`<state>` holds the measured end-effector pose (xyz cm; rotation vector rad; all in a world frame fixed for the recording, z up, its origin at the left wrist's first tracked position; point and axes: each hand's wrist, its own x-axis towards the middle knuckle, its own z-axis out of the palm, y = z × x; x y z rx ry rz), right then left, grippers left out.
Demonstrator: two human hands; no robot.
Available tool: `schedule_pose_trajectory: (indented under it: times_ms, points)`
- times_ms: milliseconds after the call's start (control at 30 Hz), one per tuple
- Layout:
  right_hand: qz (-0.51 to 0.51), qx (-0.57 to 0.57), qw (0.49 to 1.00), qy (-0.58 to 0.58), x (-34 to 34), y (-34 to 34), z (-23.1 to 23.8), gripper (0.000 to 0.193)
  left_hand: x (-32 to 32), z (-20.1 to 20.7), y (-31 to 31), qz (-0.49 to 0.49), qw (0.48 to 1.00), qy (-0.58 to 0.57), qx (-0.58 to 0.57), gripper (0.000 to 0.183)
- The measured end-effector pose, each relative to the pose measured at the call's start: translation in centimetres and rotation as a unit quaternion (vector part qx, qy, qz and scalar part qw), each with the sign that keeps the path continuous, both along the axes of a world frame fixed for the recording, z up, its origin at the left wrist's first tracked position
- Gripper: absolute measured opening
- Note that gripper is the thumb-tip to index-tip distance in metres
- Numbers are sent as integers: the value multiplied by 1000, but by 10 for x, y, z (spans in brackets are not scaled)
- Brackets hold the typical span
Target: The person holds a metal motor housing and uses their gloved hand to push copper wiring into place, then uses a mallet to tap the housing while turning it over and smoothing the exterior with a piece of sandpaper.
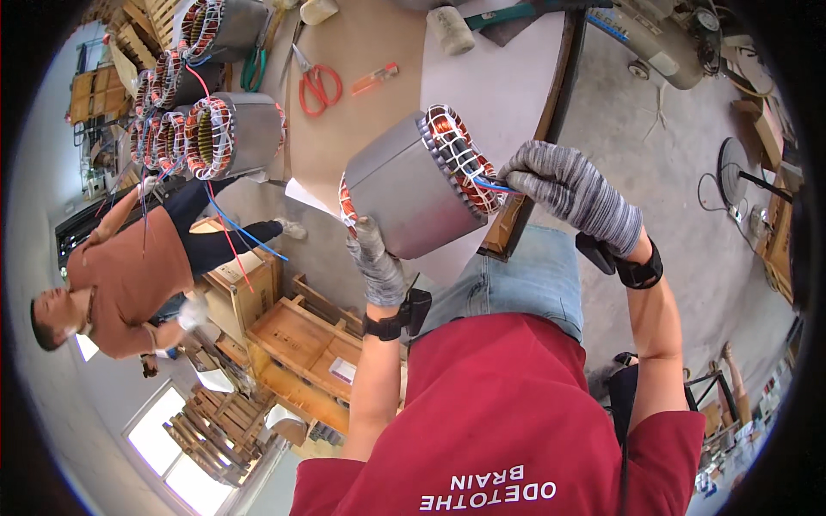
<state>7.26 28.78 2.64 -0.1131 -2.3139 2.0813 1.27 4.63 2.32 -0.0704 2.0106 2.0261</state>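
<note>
A grey motor stator lies on its side at the table's near edge. White cord laces its orange copper windings. My gloved left hand grips the stator's lower left end, fingers against the rim. At the opposite end, my gloved right hand is closed on blue and red lead wires coming out of the windings. The wire ends are hidden inside that hand.
More stators with dangling wires are grouped at the left. Red-handled scissors, a red-and-clear tool and a mallet lie on the table. A co-worker stands left, near wooden crates. An air compressor stands far right.
</note>
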Motion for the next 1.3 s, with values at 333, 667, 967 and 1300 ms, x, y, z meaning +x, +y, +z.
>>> schedule_pose_trajectory:
  times_ms: [333, 667, 967, 1300]
  points:
    - [-66, 307, 943, 107, 9, -14, 15, 22, 0, -1, 0, 16, 1000, -9, 7, 56]
    - [-154, 285, 945, 31, 24, -39, 25, 13, 0, -4, -1, 21, 1000, -6, -5, 56]
    - [-141, 33, 975, -166, 19, -46, 40, 12, 1, -2, 1, 17, 1000, -1, -1, 59]
    - [-174, 119, 976, -58, 14, -50, 20, 12, 0, -2, 2, 28, 999, -1, -22, 59]
